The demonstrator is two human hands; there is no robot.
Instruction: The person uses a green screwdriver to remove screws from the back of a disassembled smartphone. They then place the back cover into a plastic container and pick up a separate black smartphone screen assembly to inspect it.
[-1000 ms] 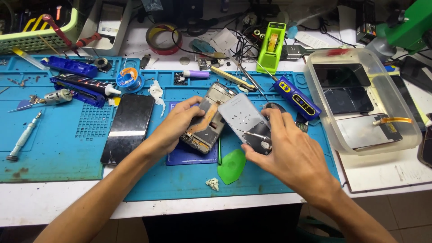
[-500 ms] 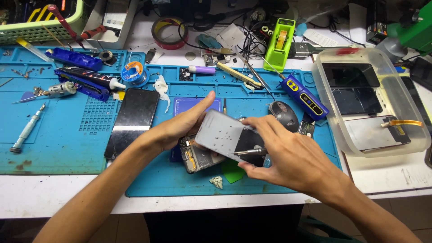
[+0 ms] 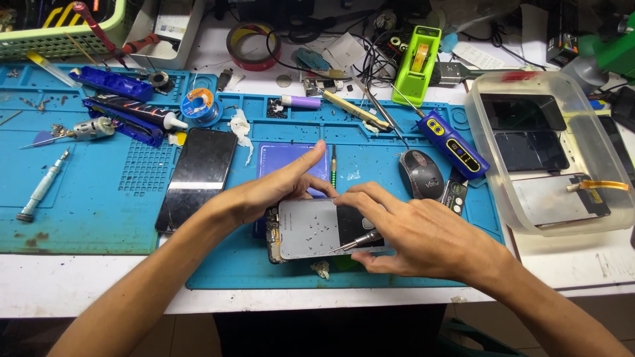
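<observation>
Showing pale grey, speckled with small dark screws: the metal plate [image 3: 307, 228]. Lying glossy black on the blue mat [image 3: 99, 218]: the phone [image 3: 197, 177]. Standing lime green near the white tabletop's [image 3: 79, 281] far edge: the tape dispenser [image 3: 417, 65].

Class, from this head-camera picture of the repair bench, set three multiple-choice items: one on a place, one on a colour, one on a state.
1. Where does the black phone panel lie?
A. on the blue mat, left of the hands
B. inside the clear tub
C. on the green basket

2. What colour is the tape dispenser?
A. red
B. bright green
C. white

3. What is the right hand doing?
A. resting flat and empty
B. gripping the mouse
C. holding a small screwdriver over the grey plate

Answers: 1 A, the panel lies on the blue mat beside the left hand. 2 B, its body is lime green. 3 C, the tool sits between its fingers, tip over the plate.
</observation>
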